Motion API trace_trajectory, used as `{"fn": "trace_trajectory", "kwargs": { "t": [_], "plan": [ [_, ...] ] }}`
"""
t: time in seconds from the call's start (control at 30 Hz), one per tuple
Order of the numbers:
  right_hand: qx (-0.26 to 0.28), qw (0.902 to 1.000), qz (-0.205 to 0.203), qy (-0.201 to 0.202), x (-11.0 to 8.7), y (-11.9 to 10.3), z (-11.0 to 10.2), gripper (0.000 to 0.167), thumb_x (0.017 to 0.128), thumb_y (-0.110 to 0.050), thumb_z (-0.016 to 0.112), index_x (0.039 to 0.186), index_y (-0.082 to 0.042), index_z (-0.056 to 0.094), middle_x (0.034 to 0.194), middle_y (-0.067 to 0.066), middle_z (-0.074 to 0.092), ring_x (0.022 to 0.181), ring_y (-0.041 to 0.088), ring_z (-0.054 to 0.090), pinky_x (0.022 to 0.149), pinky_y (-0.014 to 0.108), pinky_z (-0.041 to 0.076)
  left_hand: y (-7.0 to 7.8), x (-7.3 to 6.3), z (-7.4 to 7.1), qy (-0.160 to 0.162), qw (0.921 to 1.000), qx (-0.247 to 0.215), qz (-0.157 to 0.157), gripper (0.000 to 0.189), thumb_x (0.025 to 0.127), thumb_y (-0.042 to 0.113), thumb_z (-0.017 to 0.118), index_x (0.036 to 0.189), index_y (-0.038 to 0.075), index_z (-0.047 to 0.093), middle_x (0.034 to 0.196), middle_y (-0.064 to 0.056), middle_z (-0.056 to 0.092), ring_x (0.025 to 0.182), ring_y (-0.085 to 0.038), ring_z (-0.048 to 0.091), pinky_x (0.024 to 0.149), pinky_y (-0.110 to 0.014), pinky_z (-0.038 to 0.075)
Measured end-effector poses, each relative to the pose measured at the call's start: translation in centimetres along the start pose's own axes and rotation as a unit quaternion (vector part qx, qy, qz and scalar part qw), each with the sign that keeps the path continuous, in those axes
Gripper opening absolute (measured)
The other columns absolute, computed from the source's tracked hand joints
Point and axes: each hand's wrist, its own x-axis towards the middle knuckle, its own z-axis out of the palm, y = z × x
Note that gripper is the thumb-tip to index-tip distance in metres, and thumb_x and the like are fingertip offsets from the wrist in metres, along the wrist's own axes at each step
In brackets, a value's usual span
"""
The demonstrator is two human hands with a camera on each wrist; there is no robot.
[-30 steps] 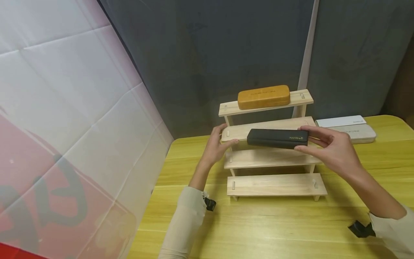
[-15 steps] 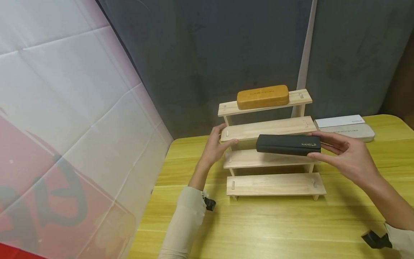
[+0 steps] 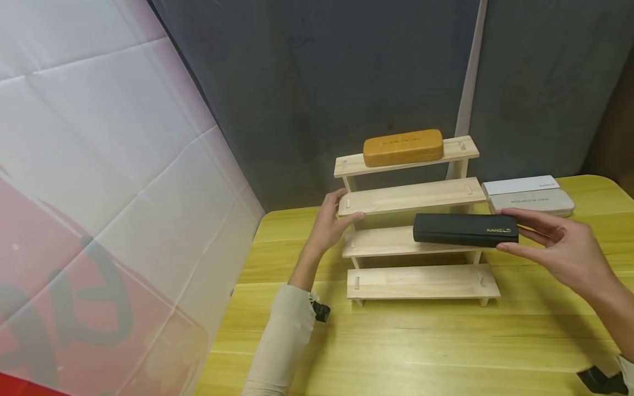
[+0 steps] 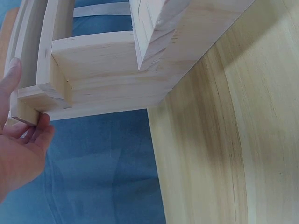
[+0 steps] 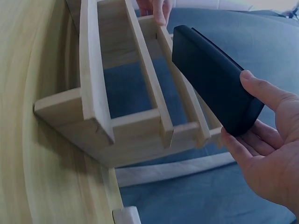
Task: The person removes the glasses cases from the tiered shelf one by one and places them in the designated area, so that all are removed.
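Note:
A wooden display stand with several stepped boards [image 3: 411,199] stands on the table. My left hand [image 3: 331,224] grips the left end of its second board from the top; in the left wrist view the thumb lies on one side of the board end [image 4: 28,112] and fingers on the other. My right hand [image 3: 564,247] pinches the right end of a black glasses case [image 3: 460,231] with gold lettering. The case hangs in front of the stand's two middle boards, apart from them in the right wrist view. An orange glasses case [image 3: 403,148] rests on the top board.
Right of the stand, a white case [image 3: 522,185] and a greyish case [image 3: 535,202] lie on the yellow wood-grain table [image 3: 406,352]. A dark cloth backdrop [image 3: 317,99] hangs behind. A white printed sheet [image 3: 124,165] slopes along the left.
My right hand has moved right and a little toward me, carrying the black glasses case away from the second board. The left hand keeps its grip on the stand.

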Motion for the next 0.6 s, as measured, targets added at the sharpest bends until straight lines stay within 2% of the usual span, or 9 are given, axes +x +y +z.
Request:
{"fn": "trace_trajectory", "kwargs": {
  "t": [0.27,0.43,0.6],
  "plan": [
    [-0.013,0.9998,0.013,0.007,-0.3,1.4,-1.4,0.062,0.088,-0.002,0.087,0.146,-0.002,0.064,0.127,-0.026,0.06,0.107,-0.023,0.057,0.088,0.004,0.05,0.1,0.0,0.0,-0.001,1.0,-0.006,0.004,0.083,0.097,0.031,0.082,0.162,0.004,0.037,0.159,-0.015,0.042,0.152,-0.033,0.038,0.125,-0.048,0.035],
    [0.0,0.9996,0.028,0.005,-0.5,2.2,-2.2,0.062,0.09,-0.001,0.085,0.148,-0.006,0.063,0.128,-0.027,0.058,0.102,-0.024,0.056,0.085,0.004,0.051,0.1,0.0,0.0,0.0,1.0,-0.006,0.005,0.083,0.097,0.031,0.082,0.162,0.004,0.037,0.159,-0.016,0.042,0.152,-0.034,0.038,0.125,-0.049,0.035],
    [0.013,0.9997,0.019,0.012,-0.7,3.3,-3.0,0.061,0.09,0.006,0.082,0.147,-0.005,0.063,0.128,-0.029,0.063,0.109,-0.022,0.056,0.088,0.004,0.05,0.0,0.0,0.0,-0.001,1.0,-0.005,0.0,0.083,0.097,0.031,0.081,0.162,0.005,0.037,0.159,-0.016,0.041,0.152,-0.033,0.037,0.125,-0.049,0.034]
  ]
}}
